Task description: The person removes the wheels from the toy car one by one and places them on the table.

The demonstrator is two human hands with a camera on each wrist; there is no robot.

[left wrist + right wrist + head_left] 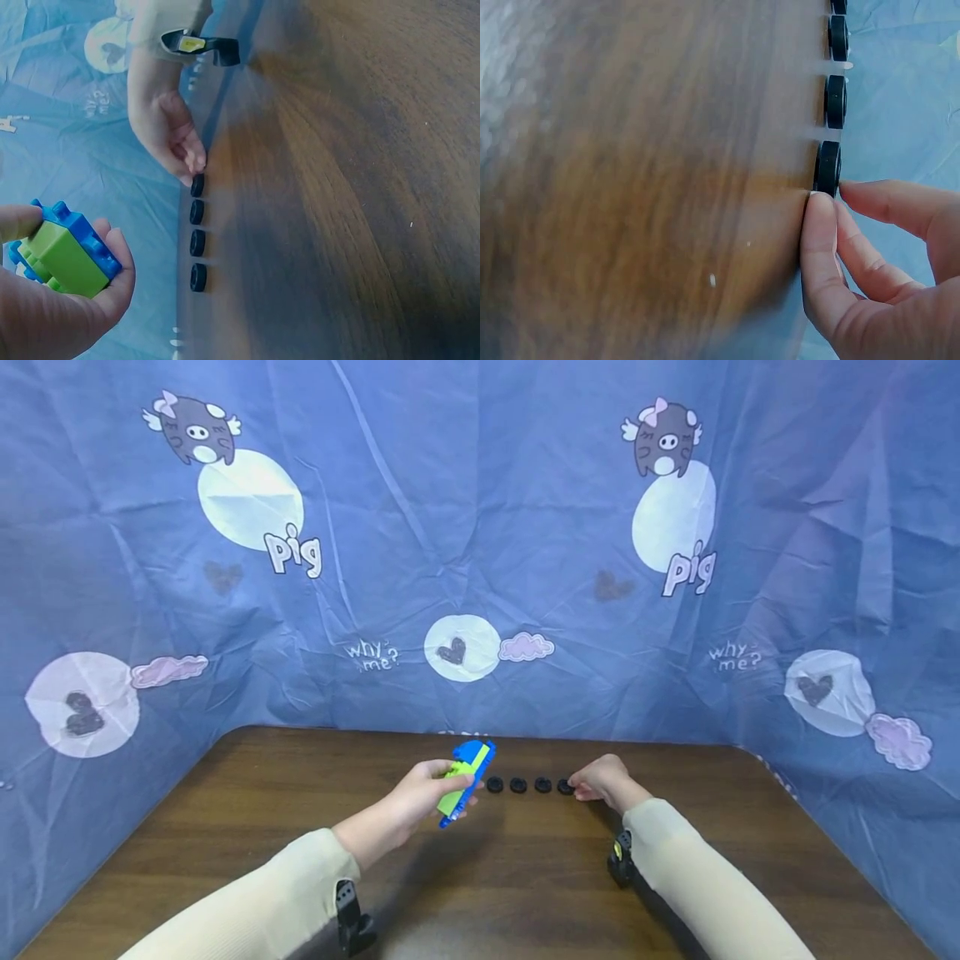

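My left hand (408, 802) grips a lime-green and blue toy block assembly (459, 787) above the table, thumb on one side and fingers around the other. Studs show along its blue and green parts in the left wrist view. My right hand (609, 779) reaches to the right end of a row of black toy wheels (518, 785). There it pinches the end wheel (828, 166) between thumb and forefinger, the fingertips at its near edge. The other wheels lie flat on the tabletop, evenly spaced, between the two hands.
The brown wooden table (525, 893) reaches back to a blue printed cloth (480, 543) that hangs behind it and along both sides. The wheel row lies toward the table's back edge. Black devices (351, 917) are strapped at both wrists over cream sleeves.
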